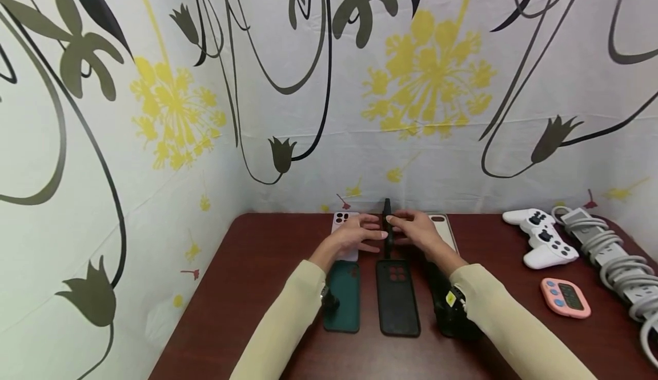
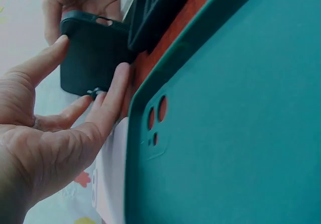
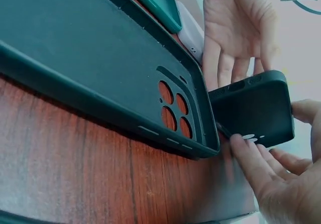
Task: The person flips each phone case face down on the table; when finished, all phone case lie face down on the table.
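Note:
A black phone case is held up edge-on between both hands near the back of the table. My right hand holds it, thumb at one edge and fingers by the camera holes in the right wrist view. From the other side, my left hand reaches toward it with extended fingers, its thumb tip at a corner in the left wrist view. Closer to me lie a teal phone case and another black phone case. Behind the left hand is a pale lilac case.
A cream case lies partly behind my right hand, and a black item under the right forearm. Farther right are a white game controller, a pink timer and a power strip wrapped in grey cord. Patterned cloth hangs behind the table.

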Available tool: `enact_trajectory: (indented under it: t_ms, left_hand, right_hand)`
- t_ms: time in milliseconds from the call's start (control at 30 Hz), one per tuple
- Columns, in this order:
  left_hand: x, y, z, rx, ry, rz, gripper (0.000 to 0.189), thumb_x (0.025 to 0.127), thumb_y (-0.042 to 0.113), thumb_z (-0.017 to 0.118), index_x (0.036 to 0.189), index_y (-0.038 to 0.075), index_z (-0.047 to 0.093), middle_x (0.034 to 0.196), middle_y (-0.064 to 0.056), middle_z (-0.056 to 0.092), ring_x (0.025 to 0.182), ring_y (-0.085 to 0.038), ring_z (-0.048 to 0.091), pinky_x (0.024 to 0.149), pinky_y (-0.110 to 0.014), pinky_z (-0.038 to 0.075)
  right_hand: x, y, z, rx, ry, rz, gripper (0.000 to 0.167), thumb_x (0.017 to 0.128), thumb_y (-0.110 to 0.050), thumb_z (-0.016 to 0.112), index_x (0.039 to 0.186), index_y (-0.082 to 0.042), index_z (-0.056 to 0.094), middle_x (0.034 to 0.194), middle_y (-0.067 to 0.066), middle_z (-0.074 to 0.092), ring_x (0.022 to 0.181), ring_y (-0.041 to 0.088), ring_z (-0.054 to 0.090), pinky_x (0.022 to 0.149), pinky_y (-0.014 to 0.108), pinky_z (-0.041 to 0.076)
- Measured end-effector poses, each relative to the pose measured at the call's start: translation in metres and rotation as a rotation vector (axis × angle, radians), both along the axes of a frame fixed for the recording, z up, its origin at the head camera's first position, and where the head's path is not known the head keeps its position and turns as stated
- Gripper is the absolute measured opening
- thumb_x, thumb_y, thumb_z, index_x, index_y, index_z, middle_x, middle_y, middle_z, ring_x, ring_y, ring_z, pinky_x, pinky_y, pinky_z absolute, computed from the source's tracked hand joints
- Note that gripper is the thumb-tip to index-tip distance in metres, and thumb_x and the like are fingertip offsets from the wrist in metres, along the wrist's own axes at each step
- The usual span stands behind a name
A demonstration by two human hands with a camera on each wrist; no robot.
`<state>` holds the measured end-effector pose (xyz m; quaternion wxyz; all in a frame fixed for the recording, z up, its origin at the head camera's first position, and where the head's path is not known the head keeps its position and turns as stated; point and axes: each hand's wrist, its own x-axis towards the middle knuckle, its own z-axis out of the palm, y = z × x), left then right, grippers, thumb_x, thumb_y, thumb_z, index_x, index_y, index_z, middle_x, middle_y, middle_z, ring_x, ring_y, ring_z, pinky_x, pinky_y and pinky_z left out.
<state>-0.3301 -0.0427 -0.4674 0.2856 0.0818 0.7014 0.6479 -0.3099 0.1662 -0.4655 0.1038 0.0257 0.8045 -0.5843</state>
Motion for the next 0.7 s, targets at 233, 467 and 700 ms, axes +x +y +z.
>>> enact_trajectory:
  t_ms: [233,467,700]
  left_hand:
    - [0.003,0.013,-0.001,-0.032,0.017,0.0,0.075,0.097,0.016,0.078,0.16,0.002,0.04,0.162,-0.023,0.046,0.13,-0.035,0.066,0.094,-0.046,0.065]
    - [0.004,0.02,-0.002,-0.064,0.022,0.01,0.071,0.096,0.016,0.08,0.157,0.003,0.046,0.16,-0.022,0.048,0.125,-0.033,0.069,0.092,-0.044,0.066]
    - [0.007,0.019,-0.003,-0.102,0.079,0.025,0.067,0.095,0.013,0.08,0.154,0.004,0.05,0.154,-0.021,0.052,0.114,-0.033,0.074,0.09,-0.043,0.066]
  right_hand:
    - [0.006,-0.005,-0.002,0.088,0.18,-0.113,0.047,0.107,-0.032,0.064,0.145,-0.005,0.063,0.138,0.023,0.069,0.116,0.031,0.072,0.084,0.032,0.062]
    - [0.011,-0.012,0.001,0.149,0.205,-0.221,0.037,0.106,-0.028,0.064,0.134,-0.005,0.071,0.13,0.021,0.074,0.122,0.035,0.068,0.096,0.042,0.058]
    - [0.014,-0.007,0.007,0.054,0.119,-0.217,0.039,0.107,-0.021,0.061,0.14,0.001,0.066,0.137,0.026,0.069,0.106,0.029,0.072,0.069,0.021,0.056]
